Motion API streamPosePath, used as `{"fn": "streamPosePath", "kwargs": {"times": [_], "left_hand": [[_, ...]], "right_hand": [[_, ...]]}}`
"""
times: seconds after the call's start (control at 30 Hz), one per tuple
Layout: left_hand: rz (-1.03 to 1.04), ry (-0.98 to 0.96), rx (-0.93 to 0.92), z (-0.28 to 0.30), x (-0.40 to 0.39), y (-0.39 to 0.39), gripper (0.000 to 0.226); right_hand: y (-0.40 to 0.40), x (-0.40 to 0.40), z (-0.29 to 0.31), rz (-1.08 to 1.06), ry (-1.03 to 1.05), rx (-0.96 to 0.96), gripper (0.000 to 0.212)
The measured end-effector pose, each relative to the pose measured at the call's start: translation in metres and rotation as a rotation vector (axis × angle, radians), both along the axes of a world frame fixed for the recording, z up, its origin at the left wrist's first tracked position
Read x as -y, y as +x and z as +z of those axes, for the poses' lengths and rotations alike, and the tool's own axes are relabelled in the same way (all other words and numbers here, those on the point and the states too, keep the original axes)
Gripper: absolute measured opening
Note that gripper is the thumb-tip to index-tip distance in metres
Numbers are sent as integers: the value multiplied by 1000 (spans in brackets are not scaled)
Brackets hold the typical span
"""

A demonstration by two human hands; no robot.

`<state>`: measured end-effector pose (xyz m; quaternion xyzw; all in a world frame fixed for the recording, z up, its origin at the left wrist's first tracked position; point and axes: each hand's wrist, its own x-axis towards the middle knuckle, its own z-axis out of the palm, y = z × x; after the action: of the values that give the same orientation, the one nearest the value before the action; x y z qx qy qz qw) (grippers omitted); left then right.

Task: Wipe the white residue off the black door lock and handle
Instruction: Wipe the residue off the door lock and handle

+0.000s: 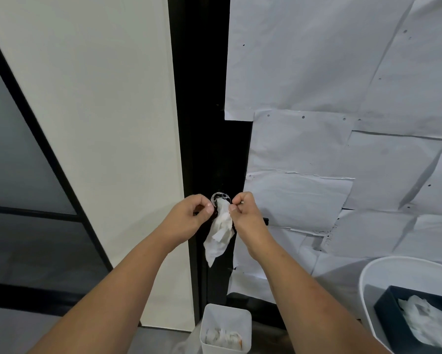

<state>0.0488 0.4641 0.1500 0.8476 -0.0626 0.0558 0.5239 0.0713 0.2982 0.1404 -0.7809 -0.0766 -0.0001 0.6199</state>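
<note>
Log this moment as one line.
phase: wiping | left hand: pinching wipe | right hand: pinching wipe | wipe: on lock

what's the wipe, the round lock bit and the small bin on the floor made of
Wipe: soft paper or nonwoven tissue, matte white; it crumples and hangs limp.
Lock: probably polished metal; its round rim gives bright glints against the black door.
Bin: likely plastic, matte white; thin, smooth, even walls.

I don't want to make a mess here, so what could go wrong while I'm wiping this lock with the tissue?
The tissue is pinched only at its top by the left hand and right hand; thin and crumpled, it may tear or shed bits on the lock. Its tail hangs loose, so it could drag residue down the black door edge.
</note>
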Motion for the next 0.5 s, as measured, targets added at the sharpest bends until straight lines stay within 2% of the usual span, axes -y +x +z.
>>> {"fn": "streamPosePath", "kwargs": {"times": [0.13,0.27,0.4,0.5], "left_hand": [[-18,-96,-14,3,0,0,12],[-77,-30,-66,-3,1,3,24],[-65,5,-4,-5,1,2,6],[-7,-46,-25,-1,1,0,12]], "right_hand": [[-3,0,0,22,34,-21,15],[-6,-3,5,58,41,-3,17],[-4,-2,7,54,13,23,13],[-3,3,3,2,-22,78,17]]}}
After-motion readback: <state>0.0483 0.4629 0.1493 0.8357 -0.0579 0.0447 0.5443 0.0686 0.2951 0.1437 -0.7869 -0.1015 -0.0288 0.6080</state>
